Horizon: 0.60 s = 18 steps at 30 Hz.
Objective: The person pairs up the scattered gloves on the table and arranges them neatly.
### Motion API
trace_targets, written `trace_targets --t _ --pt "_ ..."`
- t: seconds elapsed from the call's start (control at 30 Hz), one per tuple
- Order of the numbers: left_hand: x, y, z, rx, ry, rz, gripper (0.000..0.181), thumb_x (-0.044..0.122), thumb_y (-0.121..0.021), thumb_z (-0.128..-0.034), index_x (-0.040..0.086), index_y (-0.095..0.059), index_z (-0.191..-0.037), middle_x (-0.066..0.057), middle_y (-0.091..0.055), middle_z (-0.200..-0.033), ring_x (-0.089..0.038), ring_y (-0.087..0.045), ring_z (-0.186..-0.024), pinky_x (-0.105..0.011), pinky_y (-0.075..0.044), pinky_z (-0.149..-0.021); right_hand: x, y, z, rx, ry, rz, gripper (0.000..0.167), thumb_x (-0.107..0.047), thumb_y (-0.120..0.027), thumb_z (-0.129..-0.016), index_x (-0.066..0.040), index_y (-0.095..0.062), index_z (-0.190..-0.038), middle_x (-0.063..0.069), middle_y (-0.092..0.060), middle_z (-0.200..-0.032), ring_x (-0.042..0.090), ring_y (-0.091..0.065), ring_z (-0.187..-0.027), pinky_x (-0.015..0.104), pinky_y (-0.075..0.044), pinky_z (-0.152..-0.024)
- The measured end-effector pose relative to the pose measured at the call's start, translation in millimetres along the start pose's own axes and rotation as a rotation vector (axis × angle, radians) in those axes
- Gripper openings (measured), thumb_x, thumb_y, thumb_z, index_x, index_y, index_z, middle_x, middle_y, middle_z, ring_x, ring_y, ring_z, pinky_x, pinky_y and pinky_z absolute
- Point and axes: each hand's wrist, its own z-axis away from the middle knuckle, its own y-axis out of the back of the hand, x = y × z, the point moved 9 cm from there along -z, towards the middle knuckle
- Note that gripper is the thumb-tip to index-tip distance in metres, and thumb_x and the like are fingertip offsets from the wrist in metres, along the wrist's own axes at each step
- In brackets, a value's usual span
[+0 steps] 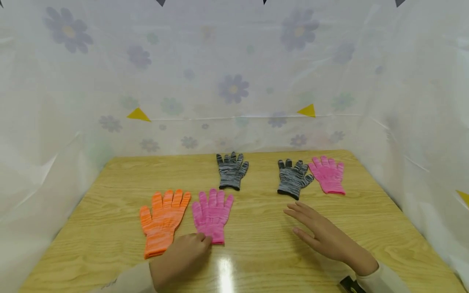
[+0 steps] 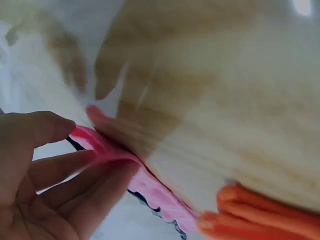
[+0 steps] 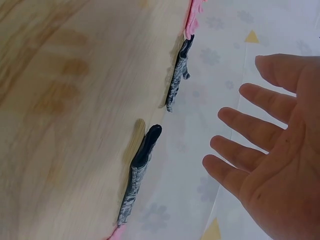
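Observation:
At the front left of the table, my left hand (image 1: 187, 252) pinches the cuff of a pink glove (image 1: 212, 213) that lies flat, fingers pointing away. In the left wrist view, the thumb and fingertips (image 2: 115, 172) meet the edge of the pink glove (image 2: 157, 187). An orange glove (image 1: 161, 221) lies just left of it. My right hand (image 1: 322, 232) hovers over the right side of the table, fingers straight and holding nothing. Beyond it lie a grey-black striped glove (image 1: 291, 179) and a second pink glove (image 1: 327, 175), side by side and touching or nearly so.
Another grey-black striped glove (image 1: 231, 171) lies near the table's back edge, at the middle. White flower-patterned sheeting (image 1: 234, 61) walls in the wooden table (image 1: 256, 219) at the back and both sides. Yellow triangles (image 1: 139, 114) mark the back sheet.

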Motion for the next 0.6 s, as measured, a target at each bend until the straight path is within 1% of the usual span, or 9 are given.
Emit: trace_targets --t 0.07,0.13,0.2,0.23,0.3,0.37,0.43,0.53,0.6 --pt "5.1 -0.5 2.5 -0.019 0.018 0.020 0.011 0.017 -0.065 -0.0848 0.008 -0.059 -0.081 0.001 -0.052 -0.069 -0.010 -0.050 -0.057 -0.020 -0.043 -0.044 0 -1 -0.6 -0.004 0.004 -0.001 0.050 -0.023 -0.057 -0.097 -0.016 -0.043 -0.145 0.009 -0.039 -0.149 0.034 -0.036 -0.136 0.054 -0.038 -0.102" --pt "9.4 -3.2 5.9 -0.063 0.035 0.035 0.018 0.023 -0.063 -0.0867 0.006 -0.060 -0.084 -0.001 -0.054 -0.074 -0.012 -0.055 -0.065 -0.022 -0.048 -0.050 0 -2 -1.4 -0.009 0.006 -0.003 0.049 -0.023 -0.057 -0.097 -0.015 -0.044 -0.144 0.009 -0.039 -0.149 0.035 -0.036 -0.136 0.054 -0.038 -0.102" --pt "11.5 -5.5 9.6 -0.104 0.060 0.057 0.028 0.027 -0.062 -0.0880 0.000 -0.062 -0.093 -0.006 -0.060 -0.086 -0.018 -0.061 -0.078 -0.027 -0.055 -0.061 0 -3 -2.0 -0.015 0.009 -0.007 0.049 -0.024 -0.056 -0.098 -0.014 -0.044 -0.144 0.009 -0.039 -0.149 0.035 -0.036 -0.136 0.054 -0.039 -0.102" --pt "10.5 -7.3 11.2 -0.127 0.088 0.083 0.036 0.030 -0.061 -0.0895 -0.004 -0.063 -0.101 -0.010 -0.063 -0.094 -0.022 -0.063 -0.087 -0.030 -0.056 -0.069 0 -3 -2.3 -0.017 0.009 -0.010 0.048 -0.024 -0.056 -0.098 -0.013 -0.045 -0.143 0.009 -0.039 -0.149 0.035 -0.036 -0.136 0.055 -0.039 -0.102" --pt "10.0 -11.0 13.9 -0.172 0.118 0.096 0.047 0.033 -0.059 -0.0912 -0.008 -0.061 -0.114 -0.017 -0.063 -0.112 -0.030 -0.063 -0.103 -0.037 -0.055 -0.084 1 -4 -2.7 -0.021 0.007 -0.016 0.048 -0.025 -0.056 -0.098 -0.013 -0.045 -0.143 0.008 -0.039 -0.149 0.034 -0.035 -0.136 0.055 -0.039 -0.102" --pt "9.7 -14.0 15.8 -0.201 0.133 0.114 0.053 0.034 -0.058 -0.0923 -0.010 -0.058 -0.122 -0.022 -0.060 -0.122 -0.034 -0.060 -0.111 -0.041 -0.052 -0.091 2 -5 -3.0 -0.028 0.006 -0.020 0.048 -0.025 -0.055 -0.098 -0.016 -0.044 -0.144 0.008 -0.039 -0.150 0.034 -0.035 -0.137 0.055 -0.039 -0.102" --pt "9.5 -16.3 17.3 -0.218 0.144 0.131 0.055 0.035 -0.057 -0.0928 -0.011 -0.057 -0.124 -0.025 -0.058 -0.125 -0.037 -0.058 -0.114 -0.043 -0.050 -0.094 2 -7 -3.4 -0.035 0.003 -0.026 0.049 -0.026 -0.055 -0.098 -0.018 -0.043 -0.145 0.007 -0.038 -0.150 0.034 -0.035 -0.137 0.055 -0.039 -0.102" --pt "9.5 -17.7 18.4 -0.213 0.146 0.162 0.056 0.034 -0.057 -0.0932 -0.012 -0.055 -0.125 -0.027 -0.057 -0.126 -0.038 -0.057 -0.116 -0.044 -0.049 -0.096 3 -9 -4.0 -0.047 0.000 -0.034 0.049 -0.025 -0.055 -0.098 -0.021 -0.041 -0.146 0.007 -0.038 -0.150 0.034 -0.035 -0.137 0.055 -0.039 -0.102" --pt "8.7 -17.9 19.1 -0.201 0.148 0.183 0.055 0.032 -0.056 -0.0943 -0.013 -0.054 -0.125 -0.028 -0.057 -0.126 -0.037 -0.056 -0.117 -0.044 -0.048 -0.097 3 -9 -4.3 -0.049 -0.002 -0.036 0.050 -0.024 -0.056 -0.098 -0.020 -0.042 -0.145 0.007 -0.038 -0.150 0.034 -0.035 -0.137 0.055 -0.039 -0.101"
